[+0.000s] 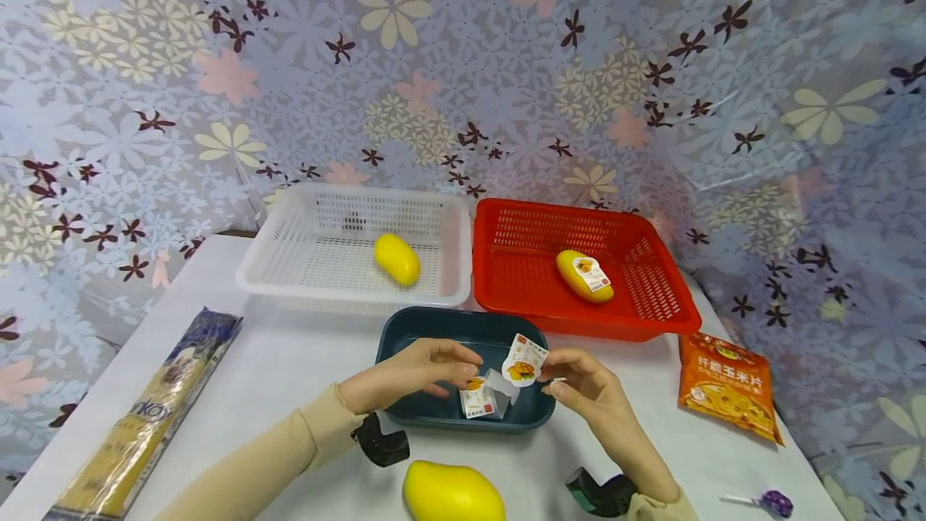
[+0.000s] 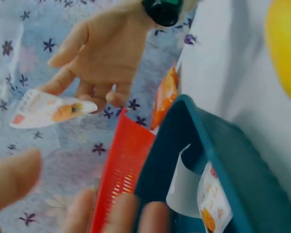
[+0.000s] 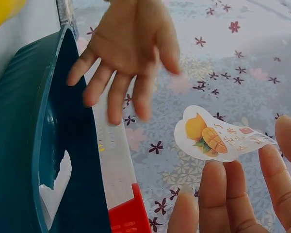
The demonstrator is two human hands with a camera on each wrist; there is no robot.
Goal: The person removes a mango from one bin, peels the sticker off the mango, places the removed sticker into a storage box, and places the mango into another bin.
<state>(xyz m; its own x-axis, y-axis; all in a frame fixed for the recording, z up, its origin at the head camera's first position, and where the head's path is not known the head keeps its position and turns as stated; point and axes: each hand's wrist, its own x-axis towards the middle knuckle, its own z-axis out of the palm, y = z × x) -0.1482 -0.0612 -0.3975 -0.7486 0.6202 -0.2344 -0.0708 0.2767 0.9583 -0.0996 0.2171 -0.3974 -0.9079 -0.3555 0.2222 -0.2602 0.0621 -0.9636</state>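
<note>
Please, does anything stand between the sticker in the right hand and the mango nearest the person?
Only the near wall of the teal tray stands between the sticker and the nearest mango. The right hand appears to hold the sticker above that wall, so passing over seems possible.

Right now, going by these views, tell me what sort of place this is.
Probably a tabletop work spot, perhaps for labelling fruit: a white basket and a red basket each hold a yellow fruit, and the right hand holds a label picturing fruit.
</note>
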